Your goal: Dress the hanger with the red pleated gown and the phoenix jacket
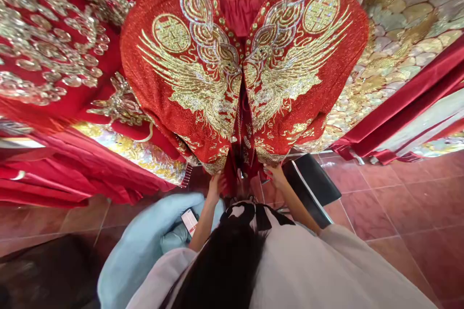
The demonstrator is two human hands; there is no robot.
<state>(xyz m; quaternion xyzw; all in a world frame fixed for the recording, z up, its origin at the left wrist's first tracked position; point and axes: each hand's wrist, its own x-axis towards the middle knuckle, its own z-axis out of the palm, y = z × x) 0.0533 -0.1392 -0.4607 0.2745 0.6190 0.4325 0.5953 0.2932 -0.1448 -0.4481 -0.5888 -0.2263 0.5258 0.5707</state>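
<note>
A red jacket [326, 65] with gold bird embroidery and round gold emblems hangs upright in front of me, its front parted down the middle. At the bottom of its left front panel, my left hand [216, 183] has its fingers closed on the hem. My right hand [275, 175] pinches the hem of the right panel in the same way. Both thumbs and fingertips are partly hidden by the cloth. A zipper [239, 128] runs along the parted front edge. Dark red fabric [239, 9] shows inside the collar.
To the left hangs a red garment with beaded silver-gold decoration [47, 48]. On the right is a gold scale-patterned garment [416, 19]. A black chair [317, 181] stands by my right arm. A phone [189, 222] lies on a pale blue plush seat [134, 246]. Reddish tiles [406, 203] cover the floor.
</note>
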